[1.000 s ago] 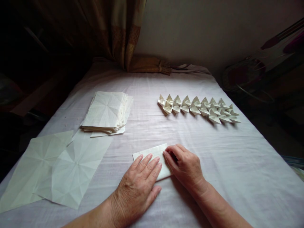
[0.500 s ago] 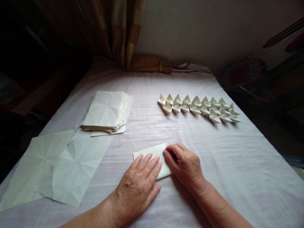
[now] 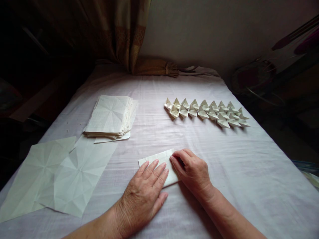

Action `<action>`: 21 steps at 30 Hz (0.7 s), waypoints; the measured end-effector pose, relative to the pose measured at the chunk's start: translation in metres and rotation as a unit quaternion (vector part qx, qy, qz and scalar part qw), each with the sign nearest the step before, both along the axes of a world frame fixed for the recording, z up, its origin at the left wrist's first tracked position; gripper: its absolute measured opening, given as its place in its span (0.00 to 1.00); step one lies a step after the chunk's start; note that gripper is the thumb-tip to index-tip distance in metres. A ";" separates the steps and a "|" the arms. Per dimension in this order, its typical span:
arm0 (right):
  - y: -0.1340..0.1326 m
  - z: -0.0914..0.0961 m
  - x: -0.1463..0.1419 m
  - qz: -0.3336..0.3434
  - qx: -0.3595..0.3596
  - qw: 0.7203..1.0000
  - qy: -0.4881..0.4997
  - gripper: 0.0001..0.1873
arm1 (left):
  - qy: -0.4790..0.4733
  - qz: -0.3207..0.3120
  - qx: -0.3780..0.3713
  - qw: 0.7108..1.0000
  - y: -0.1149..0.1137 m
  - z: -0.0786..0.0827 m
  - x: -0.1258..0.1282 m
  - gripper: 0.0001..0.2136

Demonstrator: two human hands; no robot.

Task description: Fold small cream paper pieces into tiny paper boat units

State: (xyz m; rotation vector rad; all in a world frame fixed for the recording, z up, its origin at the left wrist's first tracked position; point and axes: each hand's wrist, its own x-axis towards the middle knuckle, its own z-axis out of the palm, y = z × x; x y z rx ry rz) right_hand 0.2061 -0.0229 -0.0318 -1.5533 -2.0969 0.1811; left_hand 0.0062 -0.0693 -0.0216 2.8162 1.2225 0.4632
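A folded sheet of paper (image 3: pixel 159 156) lies on the cloth near the front. My left hand (image 3: pixel 147 187) rests flat across its left part, fingers stretched out over the surface. At the paper's right end my right hand (image 3: pixel 193 167) is closed, with thumb and forefinger pinched at the edge; the fingertips partly hide that edge. Beyond the hands, to the right, stand rows of small folded paper boats (image 3: pixel 203 111) with pointed tips.
A thick stack of creased paper sheets (image 3: pixel 107 113) sits at the back left. Two unfolded creased sheets (image 3: pixel 79 179) overlap in front of it. The pale cloth (image 3: pixel 224 186) covers the whole surface. A gold-brown curtain (image 3: pixel 124 36) hangs at the far edge.
The whole view has shifted very slightly. Both hands keep the same place on the folded paper, and nothing else has visibly moved.
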 end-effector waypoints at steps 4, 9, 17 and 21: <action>0.000 0.000 0.000 -0.001 -0.001 1.000 -0.003 0.11 | -0.004 0.003 -0.002 1.000 0.000 -0.001 0.000 0.21; 0.000 0.000 0.000 -0.003 0.002 1.000 -0.001 0.12 | -0.007 0.006 0.002 1.000 0.000 -0.002 0.001 0.21; 0.001 0.001 -0.001 -0.008 -0.011 1.000 0.000 0.11 | -0.005 0.008 0.009 1.000 0.001 0.000 0.001 0.22; -0.002 0.003 -0.001 -0.005 -0.019 1.000 0.008 0.09 | -0.004 0.008 0.016 1.000 0.001 0.000 0.001 0.21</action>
